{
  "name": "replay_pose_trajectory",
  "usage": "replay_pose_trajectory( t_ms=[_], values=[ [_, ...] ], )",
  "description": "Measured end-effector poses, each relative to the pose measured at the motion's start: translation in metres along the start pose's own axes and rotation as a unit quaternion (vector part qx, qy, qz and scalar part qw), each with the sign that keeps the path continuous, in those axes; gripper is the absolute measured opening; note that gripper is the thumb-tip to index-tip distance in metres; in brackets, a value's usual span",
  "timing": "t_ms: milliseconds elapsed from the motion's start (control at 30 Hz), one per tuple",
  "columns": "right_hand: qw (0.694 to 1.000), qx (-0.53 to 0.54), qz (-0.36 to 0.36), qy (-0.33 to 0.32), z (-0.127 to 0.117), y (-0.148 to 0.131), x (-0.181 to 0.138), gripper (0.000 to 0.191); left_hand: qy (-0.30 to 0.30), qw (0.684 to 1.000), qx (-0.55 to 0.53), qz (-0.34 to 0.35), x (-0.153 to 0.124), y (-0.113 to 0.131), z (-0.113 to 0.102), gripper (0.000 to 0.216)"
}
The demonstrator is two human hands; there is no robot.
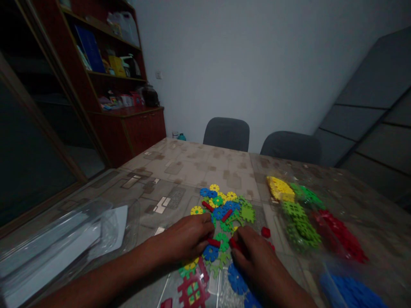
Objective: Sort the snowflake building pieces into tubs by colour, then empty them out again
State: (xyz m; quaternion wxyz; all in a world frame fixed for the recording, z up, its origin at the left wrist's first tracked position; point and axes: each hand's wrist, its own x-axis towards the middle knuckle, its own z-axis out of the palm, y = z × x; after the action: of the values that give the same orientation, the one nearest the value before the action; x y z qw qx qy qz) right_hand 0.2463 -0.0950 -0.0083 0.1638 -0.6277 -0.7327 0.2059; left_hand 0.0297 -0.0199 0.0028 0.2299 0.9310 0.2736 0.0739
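My left hand (192,236) is closed by the near part of a pile of plastic building pieces, and a small red plastic piece (214,243) sticks out from its fingertips. Across from it, my right hand (253,250) pinches another red plastic piece (235,244). Between and beyond both hands spread blue, green and yellow notched discs, such as a blue disc (210,253) and a yellow disc (196,210). A light-green square piece (247,213) lies behind my right hand. Closer to me is a dark red window-shaped piece (193,291). My palms hide some pieces.
On the right lie transparent bags of yellow pieces (280,189), green pieces (293,218), red pieces (342,235) and blue pieces (349,291). A transparent plastic tray (86,209) with white paper (72,252) sits at left. Two grey chairs (226,133) stand beyond the patterned table (189,160).
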Motion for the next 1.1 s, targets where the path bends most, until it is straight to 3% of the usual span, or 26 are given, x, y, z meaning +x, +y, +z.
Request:
replay_pose_trajectory(
  t_ms=[100,167,200,267,333,367,433,533,633,733,800,867,933,1000,1100],
  values=[
    [0.996,0.091,-0.01,0.017,0.004,-0.002,0.002,0.009,0.012,0.999,-0.025,0.024,-0.001,0.005,-0.003,0.003],
    [0.97,0.243,0.009,-0.015,0.009,-0.004,0.003,0.009,0.031,0.998,-0.04,0.043,-0.002,0.008,-0.003,0.005],
    [0.938,0.343,0.027,-0.043,0.012,-0.005,0.003,0.011,0.039,0.997,-0.046,0.052,-0.002,0.009,-0.002,0.006],
    [0.836,0.536,0.064,-0.101,0.017,-0.006,0.002,0.023,0.049,0.995,-0.056,0.065,-0.003,0.011,-0.001,0.01],
    [0.739,0.656,0.083,-0.13,0.022,-0.008,0.002,0.03,0.05,0.993,-0.071,0.079,-0.003,0.011,0.0,0.017],
    [0.708,0.688,0.087,-0.132,0.023,-0.009,0.001,0.03,0.051,0.992,-0.08,0.087,-0.003,0.011,0.0,0.021],
    [0.675,0.719,0.093,-0.138,0.026,-0.01,0.002,0.032,0.057,0.989,-0.094,0.103,-0.003,0.011,0.0,0.028],
    [0.653,0.732,0.101,-0.165,0.03,-0.011,0.002,0.04,0.061,0.987,-0.087,0.117,-0.002,0.011,-0.002,0.037],
    [0.661,0.724,0.104,-0.168,0.032,-0.012,0.003,0.04,0.049,0.987,-0.075,0.134,-0.002,0.012,-0.005,0.035],
    [0.683,0.705,0.115,-0.153,0.027,-0.013,0.003,0.036,0.091,0.986,-0.072,0.117,-0.002,0.011,-0.01,0.026],
    [0.694,0.694,0.119,-0.149,0.016,-0.014,0.002,0.035,0.128,0.986,-0.07,0.087,-0.003,0.008,-0.015,0.022],
    [0.716,0.676,0.109,-0.138,-0.004,-0.015,0.0,0.035,0.124,0.988,-0.064,0.063,-0.005,0.002,-0.02,0.022],
    [0.764,0.629,0.095,-0.111,-0.032,-0.011,-0.004,0.035,0.073,0.995,-0.055,0.04,-0.01,-0.006,-0.024,0.025],
    [0.831,0.543,0.092,-0.07,-0.065,0.001,-0.01,0.036,0.003,0.999,-0.046,0.014,-0.015,-0.015,-0.027,0.027],
    [0.914,0.387,0.115,0.037,-0.112,0.04,-0.021,0.038,-0.049,0.998,-0.042,-0.018,-0.019,-0.022,-0.03,0.027]
  ],
)
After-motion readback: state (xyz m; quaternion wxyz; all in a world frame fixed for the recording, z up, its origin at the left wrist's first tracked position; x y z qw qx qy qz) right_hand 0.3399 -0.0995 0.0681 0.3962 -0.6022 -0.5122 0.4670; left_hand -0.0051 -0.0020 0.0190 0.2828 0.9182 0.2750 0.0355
